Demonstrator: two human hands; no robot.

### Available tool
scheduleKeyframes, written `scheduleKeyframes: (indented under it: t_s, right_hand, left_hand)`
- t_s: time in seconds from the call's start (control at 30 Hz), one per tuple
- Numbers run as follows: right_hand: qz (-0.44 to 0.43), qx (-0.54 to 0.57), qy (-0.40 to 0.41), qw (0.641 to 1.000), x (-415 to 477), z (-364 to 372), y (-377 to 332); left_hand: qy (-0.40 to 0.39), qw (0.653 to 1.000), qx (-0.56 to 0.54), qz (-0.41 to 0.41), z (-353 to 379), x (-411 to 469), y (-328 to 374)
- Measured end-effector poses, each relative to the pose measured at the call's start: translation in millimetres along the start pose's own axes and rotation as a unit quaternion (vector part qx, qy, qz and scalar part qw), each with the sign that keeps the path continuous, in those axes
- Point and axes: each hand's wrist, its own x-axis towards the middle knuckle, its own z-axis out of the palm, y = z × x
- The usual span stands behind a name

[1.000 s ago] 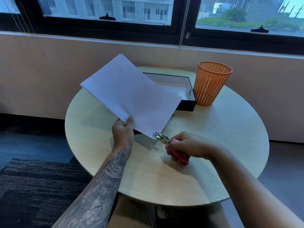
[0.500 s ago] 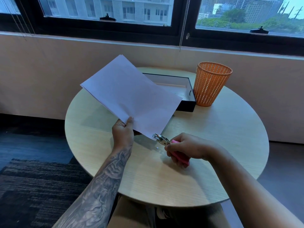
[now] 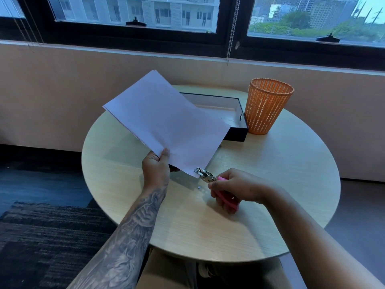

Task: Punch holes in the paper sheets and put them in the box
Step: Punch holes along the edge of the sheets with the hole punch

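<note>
My left hand [image 3: 156, 168] pinches the near edge of a thin stack of white paper sheets [image 3: 164, 122], held tilted above the round table. My right hand [image 3: 234, 187] grips the pink handles of a metal hole punch [image 3: 205, 174]. The punch's silver jaws sit over the lowest corner of the sheets. A tiny white paper dot [image 3: 199, 187] lies on the table just under the punch. The open black box [image 3: 236, 133] stands behind the sheets, its left part hidden by them.
An orange mesh basket [image 3: 267, 105] stands right of the box at the back of the light wooden round table [image 3: 281, 163]. A wall and windows rise behind. A dark rug [image 3: 41, 236] covers the floor at the left.
The punch's jaws have stayed on the sheet's corner, and my right hand has shifted only slightly. The sheets and my left hand hold nearly still.
</note>
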Motion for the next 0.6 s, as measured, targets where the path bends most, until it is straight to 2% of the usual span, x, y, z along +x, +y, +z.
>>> scheduleKeyframes:
  t_s: [0.13,0.6]
  right_hand:
    - [0.003,-0.005,0.004,1.0,0,0,0]
    - [0.006,-0.008,-0.003,1.0,-1,1,-2]
  left_hand:
    - [0.005,1.0,-0.008,0.025,3,-2,2]
    - [-0.006,1.0,-0.002,0.017,4,-13,15]
